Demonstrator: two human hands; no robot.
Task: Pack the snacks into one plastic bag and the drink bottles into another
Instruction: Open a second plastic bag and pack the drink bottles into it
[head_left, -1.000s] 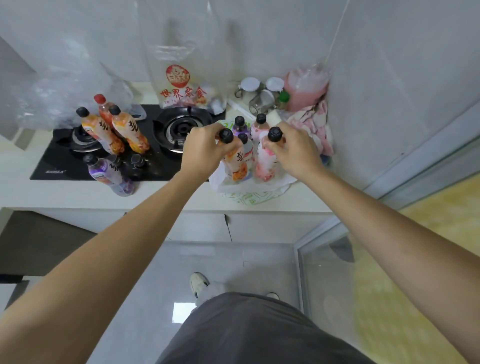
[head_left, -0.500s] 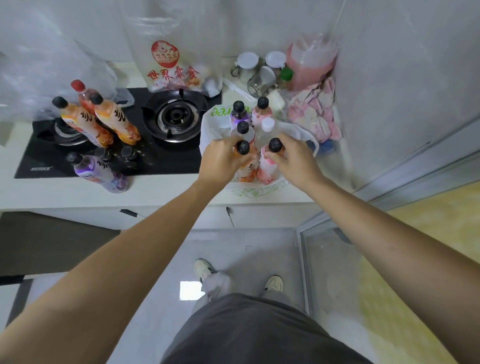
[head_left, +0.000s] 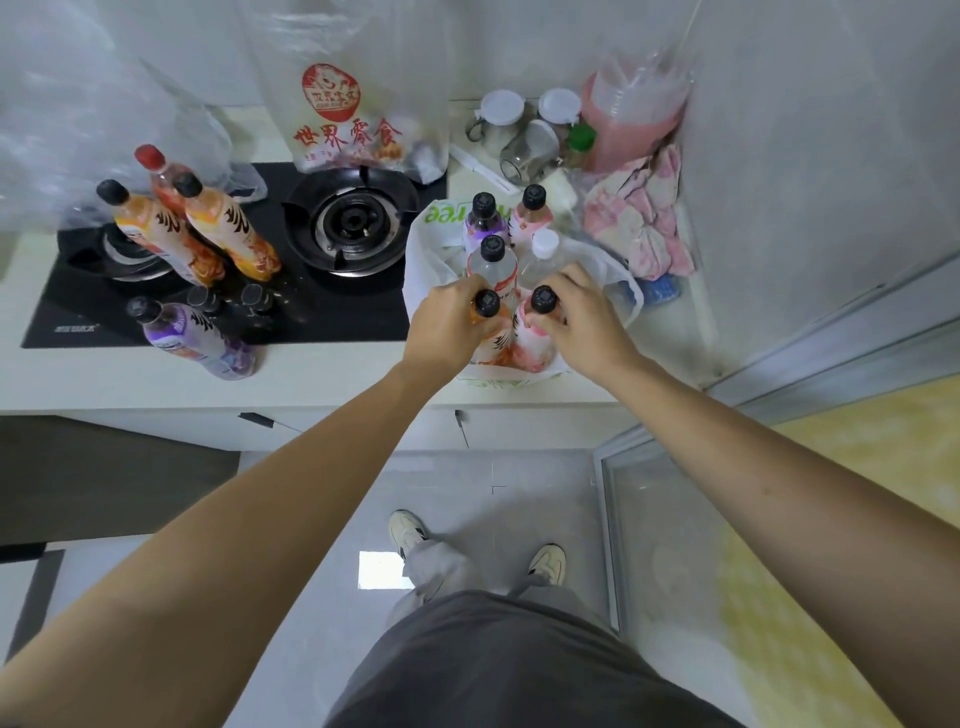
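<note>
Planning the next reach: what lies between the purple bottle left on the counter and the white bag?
In the head view, only bare counter edge separates the purple bottle from the white bag.

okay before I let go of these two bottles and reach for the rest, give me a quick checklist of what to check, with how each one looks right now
1. Left hand grips the orange bottle by the neck: ok.
2. Right hand grips the pink bottle: ok.
3. Both bottles down inside the white bag: ok, though whether they rest on its bottom, cannot tell.
4. Bottles already in the bag standing upright: ok.
5. All drinks packed: not ok; the purple bottle and three more bottles stand on the stove.
6. Snacks inside the clear printed bag: cannot tell.
</note>
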